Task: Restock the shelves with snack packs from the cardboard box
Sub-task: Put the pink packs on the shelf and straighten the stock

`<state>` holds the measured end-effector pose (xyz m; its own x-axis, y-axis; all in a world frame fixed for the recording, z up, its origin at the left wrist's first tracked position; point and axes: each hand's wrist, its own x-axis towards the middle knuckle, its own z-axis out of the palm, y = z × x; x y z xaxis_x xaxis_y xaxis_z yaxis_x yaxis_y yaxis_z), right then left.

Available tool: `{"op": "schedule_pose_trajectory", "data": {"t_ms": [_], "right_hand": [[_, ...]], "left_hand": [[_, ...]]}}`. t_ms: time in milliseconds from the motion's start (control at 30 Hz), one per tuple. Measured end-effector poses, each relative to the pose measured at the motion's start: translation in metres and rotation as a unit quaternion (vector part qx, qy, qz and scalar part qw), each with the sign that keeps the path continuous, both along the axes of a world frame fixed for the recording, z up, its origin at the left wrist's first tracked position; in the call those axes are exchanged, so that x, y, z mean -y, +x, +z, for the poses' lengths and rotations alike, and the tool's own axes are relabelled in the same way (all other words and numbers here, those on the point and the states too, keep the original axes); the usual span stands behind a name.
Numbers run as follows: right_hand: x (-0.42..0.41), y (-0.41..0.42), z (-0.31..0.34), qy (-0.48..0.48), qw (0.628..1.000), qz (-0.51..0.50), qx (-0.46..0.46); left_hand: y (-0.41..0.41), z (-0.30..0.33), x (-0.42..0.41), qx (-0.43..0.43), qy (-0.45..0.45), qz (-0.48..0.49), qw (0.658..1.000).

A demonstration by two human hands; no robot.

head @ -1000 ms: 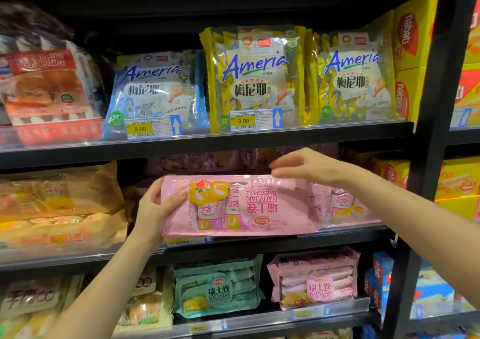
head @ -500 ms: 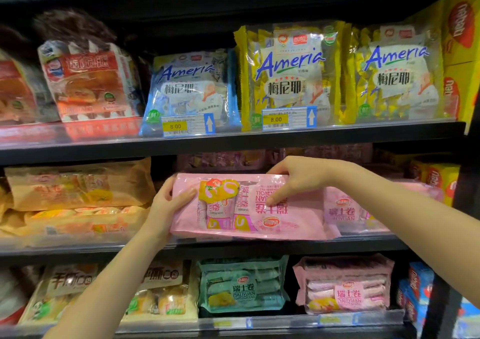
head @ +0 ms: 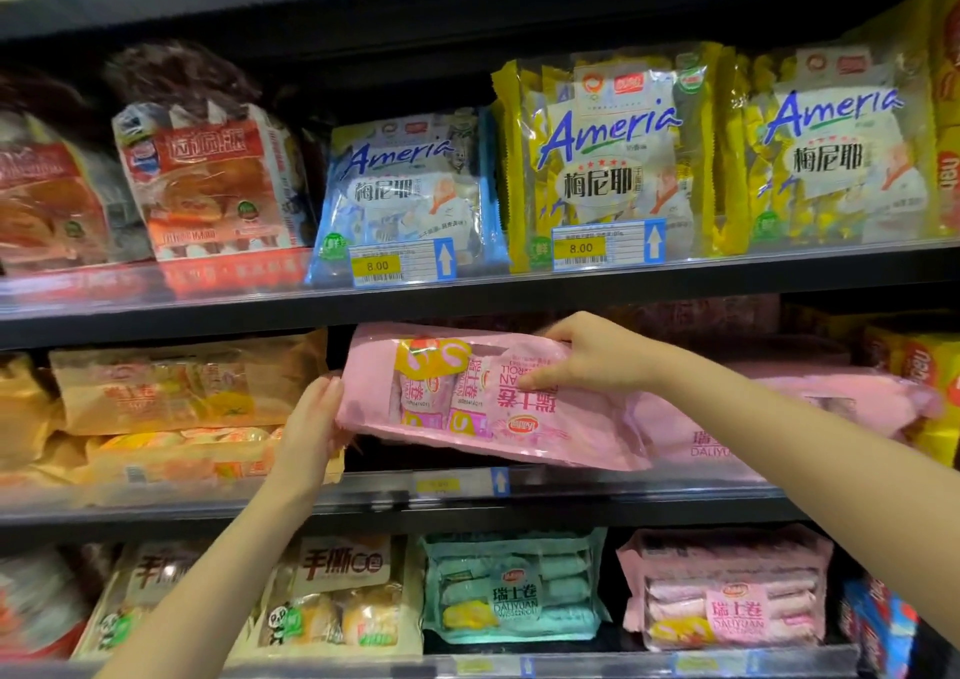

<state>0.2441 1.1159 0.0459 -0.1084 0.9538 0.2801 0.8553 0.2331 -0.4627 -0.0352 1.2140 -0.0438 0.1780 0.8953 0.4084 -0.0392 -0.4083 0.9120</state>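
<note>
Inspector A: Risk assessment, starting at the left?

Inspector B: Left hand (head: 311, 426) grips the left end of the pink snack pack (head: 483, 397), held just above the middle shelf (head: 363, 509), partly inside the bay. Likely faults: the slick film slips from that grip, or the pack snags on the tan bread bags (head: 176, 392) just beside it.

Inspector A: And the right?

Inspector B: Right hand (head: 592, 353) clasps the top edge, fingers curled on the face. Long axis lies along the shelf; print upside down, right end overlapping the neighbouring pink pack (head: 779, 418).
</note>
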Motion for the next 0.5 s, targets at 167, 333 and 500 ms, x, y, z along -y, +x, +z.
{"op": "schedule_pose_trajectory", "data": {"t_ms": [167,333,500], "right_hand": [[-0.01,0.0,-0.007,0.052,0.997,-0.051,0.032],[-0.012,-0.004,-0.013,0.052,0.994,-0.064,0.066],[-0.014,-0.008,-0.02,0.067,0.988,-0.083,0.112]], "left_hand": [[-0.002,-0.027,0.014,-0.171,0.107,0.058,0.978],[-0.003,-0.049,0.016,-0.325,0.181,0.154,0.915],[-0.006,-0.058,0.01,-0.389,0.241,0.19,0.869]]}}
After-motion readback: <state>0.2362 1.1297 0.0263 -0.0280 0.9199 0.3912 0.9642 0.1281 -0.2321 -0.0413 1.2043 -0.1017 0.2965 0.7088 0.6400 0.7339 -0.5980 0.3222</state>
